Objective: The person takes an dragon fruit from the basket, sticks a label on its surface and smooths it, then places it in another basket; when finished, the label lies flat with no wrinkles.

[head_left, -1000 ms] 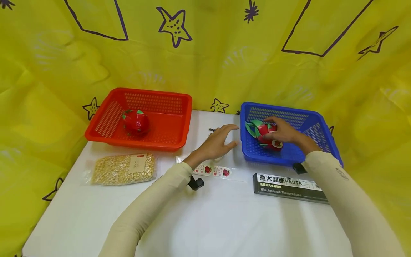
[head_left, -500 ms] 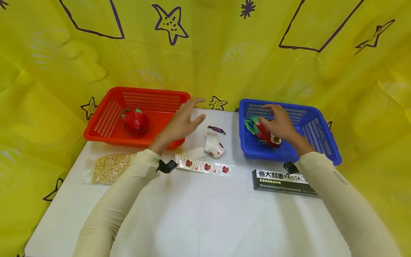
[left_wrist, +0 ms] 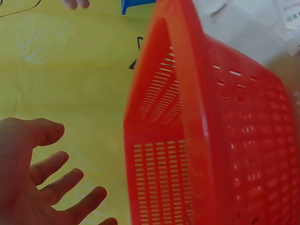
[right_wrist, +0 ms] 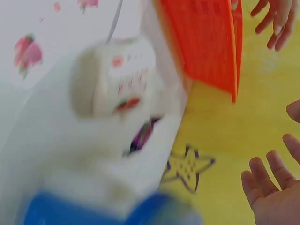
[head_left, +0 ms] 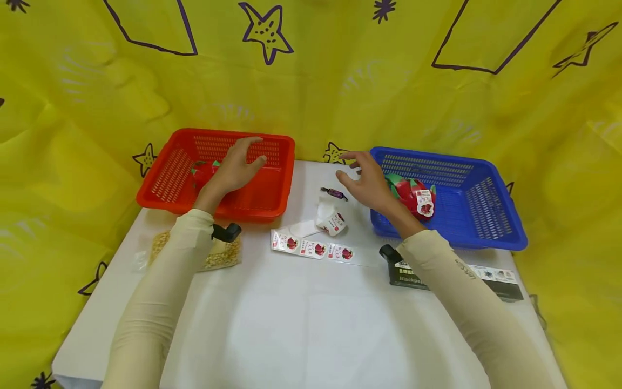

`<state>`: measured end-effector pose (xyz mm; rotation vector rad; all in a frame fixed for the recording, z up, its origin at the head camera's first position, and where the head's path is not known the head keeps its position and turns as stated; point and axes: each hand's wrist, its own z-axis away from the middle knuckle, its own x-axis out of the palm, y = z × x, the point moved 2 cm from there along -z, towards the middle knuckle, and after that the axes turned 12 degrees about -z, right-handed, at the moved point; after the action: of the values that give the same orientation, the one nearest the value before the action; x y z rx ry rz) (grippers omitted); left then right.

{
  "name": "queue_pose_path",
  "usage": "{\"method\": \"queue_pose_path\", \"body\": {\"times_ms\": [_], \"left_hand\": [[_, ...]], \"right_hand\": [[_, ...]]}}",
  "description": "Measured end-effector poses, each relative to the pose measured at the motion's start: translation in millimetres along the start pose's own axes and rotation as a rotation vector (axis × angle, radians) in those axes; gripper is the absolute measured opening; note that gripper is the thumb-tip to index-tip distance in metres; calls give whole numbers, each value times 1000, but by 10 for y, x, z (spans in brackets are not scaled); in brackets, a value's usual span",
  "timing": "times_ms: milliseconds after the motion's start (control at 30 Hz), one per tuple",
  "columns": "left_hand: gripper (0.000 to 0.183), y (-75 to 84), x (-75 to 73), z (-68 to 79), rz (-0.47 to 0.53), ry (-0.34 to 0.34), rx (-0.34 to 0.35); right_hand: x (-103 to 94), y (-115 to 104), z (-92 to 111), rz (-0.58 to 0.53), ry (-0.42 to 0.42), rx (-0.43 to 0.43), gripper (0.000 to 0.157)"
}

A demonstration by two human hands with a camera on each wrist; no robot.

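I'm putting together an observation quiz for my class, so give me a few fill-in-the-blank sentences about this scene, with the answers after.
In the head view, the left hand partly covers the view of the left basket, which is coloured ____.
The right basket, holding a red fruit with a visible sticker, is coloured ____.
The flat strip of fruit stickers shows ____ stickers in a row.

Answers: red; blue; three.
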<state>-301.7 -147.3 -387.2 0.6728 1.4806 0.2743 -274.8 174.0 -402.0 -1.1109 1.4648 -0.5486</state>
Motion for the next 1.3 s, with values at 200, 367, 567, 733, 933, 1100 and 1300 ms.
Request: {"method": "queue_pose_path", "body": {"times_ms": [200,367,567,733,933,1100,1300], "left_hand": [[57,-14,53,-22,-33,-26,0],[55,-70,14,-60,-78,-33,-6],[56,-171,-182,-141,-110,-74,-43],[59,-241,-329,-184,-178,-162,-95],[63,-402,-429,-205,-342,-344,-175],[69,-530,-458,-209,-394,-414,-256],[77,-723,-459,-211,-397,-449,-329]], "right_hand": [[313,-55,-91,-50,-45,-2,45],[549,-69,-137,-77,-64,32,45],[804,-35,-160,-92,-112,48,52],[974,-26,-160,-96,-140,64,60],[1159,-54,-180,-93,-217,128,69],[1223,-63,-207,-57,-242,164,71],[1278,-86,-230,-72,-254,180,72]]}}
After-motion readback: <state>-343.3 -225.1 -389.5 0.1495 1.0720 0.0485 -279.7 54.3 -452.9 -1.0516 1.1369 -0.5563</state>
